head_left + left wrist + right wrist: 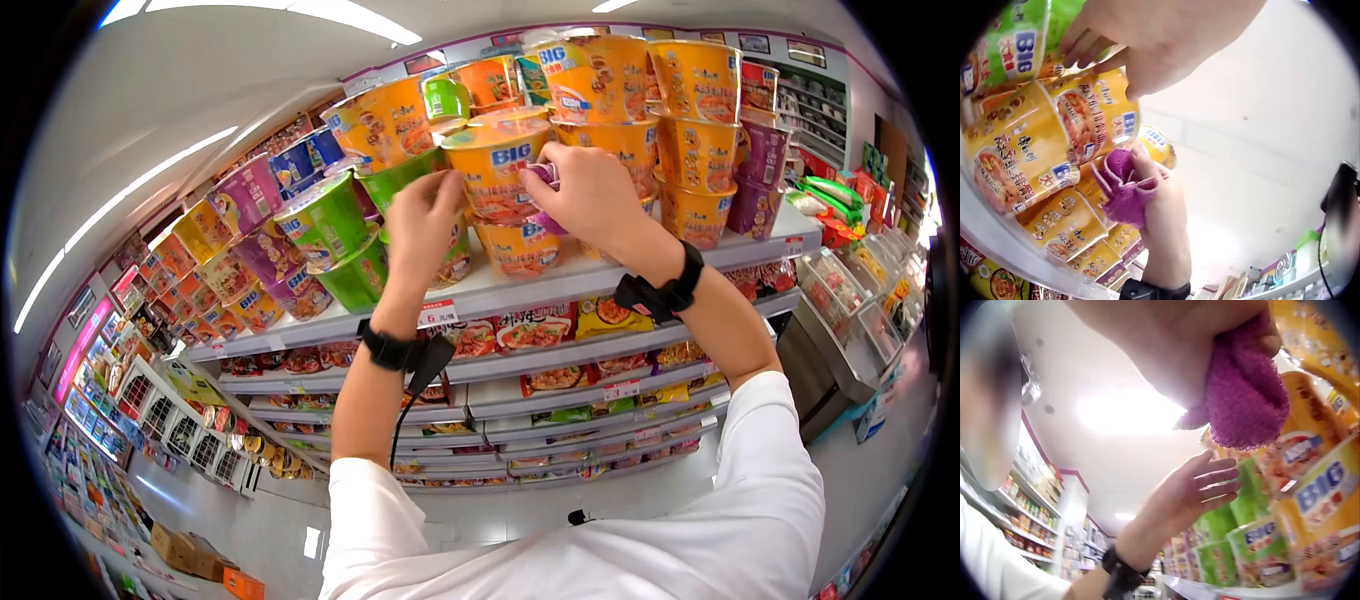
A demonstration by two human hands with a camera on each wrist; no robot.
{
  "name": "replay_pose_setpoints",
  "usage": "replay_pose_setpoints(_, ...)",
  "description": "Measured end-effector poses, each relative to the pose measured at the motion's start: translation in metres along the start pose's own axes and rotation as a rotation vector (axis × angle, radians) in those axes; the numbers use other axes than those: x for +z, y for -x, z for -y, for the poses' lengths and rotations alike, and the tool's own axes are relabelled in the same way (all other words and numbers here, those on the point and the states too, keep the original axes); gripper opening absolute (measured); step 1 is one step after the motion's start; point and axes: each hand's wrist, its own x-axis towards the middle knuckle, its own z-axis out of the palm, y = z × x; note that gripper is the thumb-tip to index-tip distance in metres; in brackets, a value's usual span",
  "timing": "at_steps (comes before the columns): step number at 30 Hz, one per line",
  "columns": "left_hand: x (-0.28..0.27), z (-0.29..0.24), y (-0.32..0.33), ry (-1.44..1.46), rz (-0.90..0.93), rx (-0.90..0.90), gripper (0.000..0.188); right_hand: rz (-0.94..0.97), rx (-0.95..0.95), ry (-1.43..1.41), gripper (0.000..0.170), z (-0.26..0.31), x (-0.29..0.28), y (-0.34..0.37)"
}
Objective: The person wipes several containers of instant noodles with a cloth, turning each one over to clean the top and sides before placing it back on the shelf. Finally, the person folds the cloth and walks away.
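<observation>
Several right fingers (1142, 162) half hidden round a purple cloth (1127, 203); left fingers (1217, 478) released near an orange cup (497, 168).

White top shelf (570, 287), orange cups (517, 250) stacked mid and right, green cups (356, 282) left of middle, purple cups (752, 212) at right end, price tags (437, 314) on front edge; lower shelves (485, 371) hold flat colorful packets (536, 330).

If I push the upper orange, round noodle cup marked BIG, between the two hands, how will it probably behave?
The upper cup may tip easily, since it narrows downward and stands on a lower orange cup. Its shiny surface looks slippery, so it could slide. Once over, its round wall would probably let it roll.
</observation>
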Motion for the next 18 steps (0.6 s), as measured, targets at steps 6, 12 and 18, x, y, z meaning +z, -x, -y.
replay_pose_setpoints(6,-0.041,0.04,-0.064,-0.001,-0.575,0.293,0.046,0.227,-0.043,-0.25,0.059,0.051,0.014,-0.094)
replay_pose_setpoints(12,-0.064,0.034,-0.094,0.568,-0.297,-0.26,0.059,0.467,0.173,-0.624,0.049,0.069,0.072,-0.155)
replay_pose_setpoints(18,-0.063,-0.003,-0.082,0.641,-0.138,-0.02,0.046,0.065,-0.09,-0.304,0.062,0.068,0.053,-0.133)
